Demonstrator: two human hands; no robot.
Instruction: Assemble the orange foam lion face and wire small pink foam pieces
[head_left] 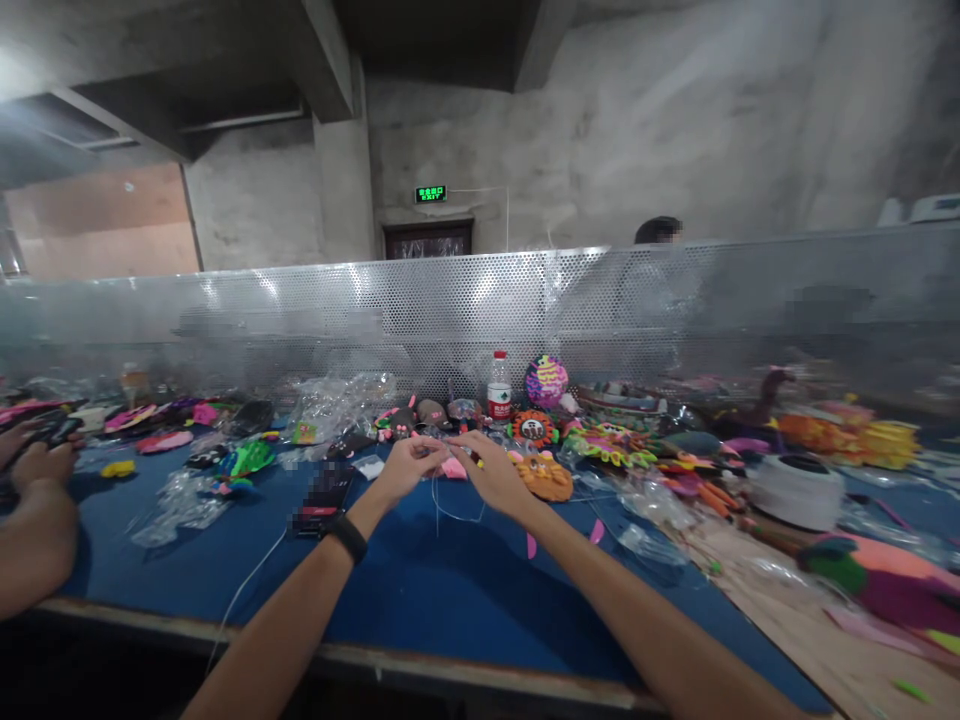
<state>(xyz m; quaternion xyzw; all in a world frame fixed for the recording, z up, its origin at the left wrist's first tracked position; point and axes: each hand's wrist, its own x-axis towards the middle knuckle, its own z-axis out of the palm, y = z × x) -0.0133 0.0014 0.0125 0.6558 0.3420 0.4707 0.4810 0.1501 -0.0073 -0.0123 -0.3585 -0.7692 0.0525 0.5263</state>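
Note:
My left hand (411, 464) is closed in a pinch above the blue table, wearing a dark wristband (346, 540). A thin white thread (459, 517) hangs in a loop below its fingertips. Close beside it, my right hand (491, 470) has its fingertips pressed together, and what they hold is too small to make out. A small pink piece (453, 468) shows just behind the fingers, and I cannot tell whether it is held. Near my right hand lies an orange animal-shaped felt-like item (546, 477). Two pink scraps (532, 545) rest by the right forearm.
A dark phone (324, 497) with a white cable lies left. A red-capped bottle (499, 388) stands behind the hands, before a perforated metal divider (465, 290). Colourful craft pieces and plastic bags surround a white spool (796, 492) at right. A co-worker's hands (45, 455) are far left.

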